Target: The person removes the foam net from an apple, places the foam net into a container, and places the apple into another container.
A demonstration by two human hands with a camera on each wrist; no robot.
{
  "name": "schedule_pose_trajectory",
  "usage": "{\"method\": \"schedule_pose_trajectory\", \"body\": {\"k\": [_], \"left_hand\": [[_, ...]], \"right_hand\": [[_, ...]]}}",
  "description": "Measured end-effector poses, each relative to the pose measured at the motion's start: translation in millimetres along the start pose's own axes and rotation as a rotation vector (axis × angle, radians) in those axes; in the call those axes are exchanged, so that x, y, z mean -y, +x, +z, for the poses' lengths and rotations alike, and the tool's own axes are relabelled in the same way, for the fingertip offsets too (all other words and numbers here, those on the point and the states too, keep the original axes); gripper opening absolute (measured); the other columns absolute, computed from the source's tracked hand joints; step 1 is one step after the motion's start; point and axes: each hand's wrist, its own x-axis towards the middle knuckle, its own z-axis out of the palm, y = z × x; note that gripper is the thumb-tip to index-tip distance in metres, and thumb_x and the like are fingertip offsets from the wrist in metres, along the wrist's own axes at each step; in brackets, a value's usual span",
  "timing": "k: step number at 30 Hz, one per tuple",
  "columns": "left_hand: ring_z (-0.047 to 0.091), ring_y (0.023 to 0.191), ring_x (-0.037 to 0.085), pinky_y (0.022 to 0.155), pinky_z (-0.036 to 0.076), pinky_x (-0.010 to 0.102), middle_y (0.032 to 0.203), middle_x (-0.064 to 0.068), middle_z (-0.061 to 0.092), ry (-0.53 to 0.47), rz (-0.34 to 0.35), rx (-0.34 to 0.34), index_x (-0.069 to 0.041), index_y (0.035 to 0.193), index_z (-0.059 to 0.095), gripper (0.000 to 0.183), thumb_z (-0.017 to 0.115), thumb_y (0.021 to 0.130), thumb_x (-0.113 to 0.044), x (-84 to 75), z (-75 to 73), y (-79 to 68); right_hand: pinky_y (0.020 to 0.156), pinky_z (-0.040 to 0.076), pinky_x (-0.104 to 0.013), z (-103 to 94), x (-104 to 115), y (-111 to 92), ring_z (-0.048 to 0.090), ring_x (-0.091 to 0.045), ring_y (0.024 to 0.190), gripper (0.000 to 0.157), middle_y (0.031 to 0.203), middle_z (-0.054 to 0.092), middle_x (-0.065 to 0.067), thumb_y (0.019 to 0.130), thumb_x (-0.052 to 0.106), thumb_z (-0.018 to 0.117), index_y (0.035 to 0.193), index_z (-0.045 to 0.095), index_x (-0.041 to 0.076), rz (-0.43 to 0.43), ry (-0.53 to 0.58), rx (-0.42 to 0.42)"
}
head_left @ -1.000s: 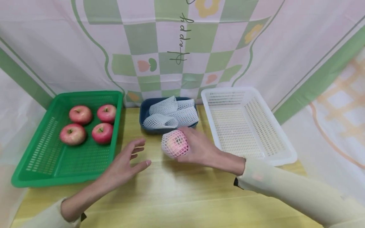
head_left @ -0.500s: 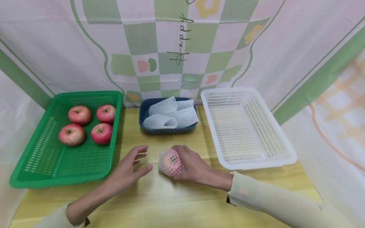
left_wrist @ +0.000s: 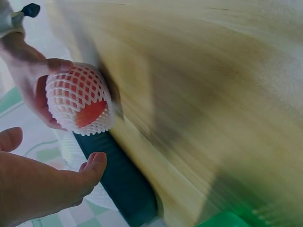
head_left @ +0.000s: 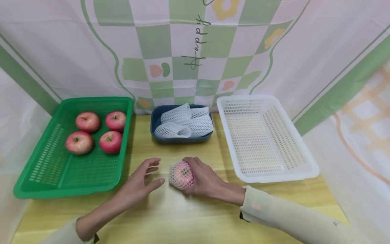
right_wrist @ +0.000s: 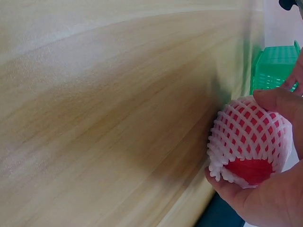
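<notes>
My right hand (head_left: 204, 179) grips an apple in a white foam net sleeve (head_left: 181, 175), low over the middle of the table. Fingers and thumb curl round its right side. In the right wrist view the netted apple (right_wrist: 251, 137) shows bare red skin through the sleeve's opening. Left of it, my left hand (head_left: 139, 183) hovers with relaxed, parted fingers and holds nothing. The left wrist view has my left hand (left_wrist: 52, 182) just apart from the netted apple (left_wrist: 78, 99).
A green basket (head_left: 73, 193) at left holds several bare apples (head_left: 80, 143). At the back middle, a dark blue tray (head_left: 182, 139) contains several foam net sleeves (head_left: 175, 114). The white basket (head_left: 259, 142) stands on the right, before a checked cloth backdrop (head_left: 189, 40).
My right hand has brought the netted apple toward me, away from the blue tray, and then nearly stopped. My left hand has shifted slightly right and toward me, staying relaxed.
</notes>
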Motion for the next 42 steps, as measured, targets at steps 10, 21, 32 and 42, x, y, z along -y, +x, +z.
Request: {"method": "schedule_pose_trajectory", "body": {"k": [10, 21, 32, 42], "left_hand": [[0.051, 0.143, 0.043, 0.120, 0.042, 0.058, 0.157, 0.023, 0.049, -0.008, -0.053, -0.009, -0.002, 0.154, 0.043, 0.064, 0.074, 0.101, -0.021, 9.0, 4.1, 1.2], [0.053, 0.142, 0.041, 0.118, 0.044, 0.057, 0.157, 0.020, 0.051, -0.032, -0.115, -0.016, -0.005, 0.155, 0.043, 0.064, 0.073, 0.101, -0.021, 13.5, 8.1, 6.5], [0.054, 0.140, 0.043, 0.116, 0.047, 0.056, 0.154, 0.023, 0.053, -0.113, -0.130, -0.021, -0.003, 0.153, 0.045, 0.058, 0.071, 0.102, -0.016, 20.7, 13.8, 7.5], [0.056, 0.138, 0.042, 0.113, 0.051, 0.052, 0.152, 0.024, 0.054, -0.173, -0.135, -0.045, -0.001, 0.150, 0.047, 0.052, 0.068, 0.104, -0.012, 20.7, 16.5, 8.1]], "right_hand": [[0.099, 0.060, -0.049, -0.4, -5.1, -3.3, 0.067, -0.032, 0.115, 0.113, 0.136, 0.061, -0.019, 0.066, 0.026, 0.102, 0.157, 0.040, 0.000, -0.027, 0.017, 0.019], [0.116, 0.048, -0.052, 1.0, -20.2, -10.3, 0.059, -0.035, 0.135, 0.125, 0.149, 0.056, -0.021, 0.062, 0.036, 0.104, 0.158, 0.037, -0.005, -0.053, 0.039, 0.001], [0.113, 0.051, -0.052, 8.3, -26.7, -6.0, 0.061, -0.033, 0.133, 0.109, 0.150, 0.059, -0.017, 0.066, 0.034, 0.102, 0.155, 0.047, 0.003, -0.050, 0.126, -0.040], [0.106, 0.057, -0.046, 6.8, -27.2, -5.2, 0.067, -0.028, 0.123, 0.099, 0.139, 0.066, -0.014, 0.068, 0.032, 0.101, 0.149, 0.053, 0.004, -0.083, 0.159, -0.101]]}}
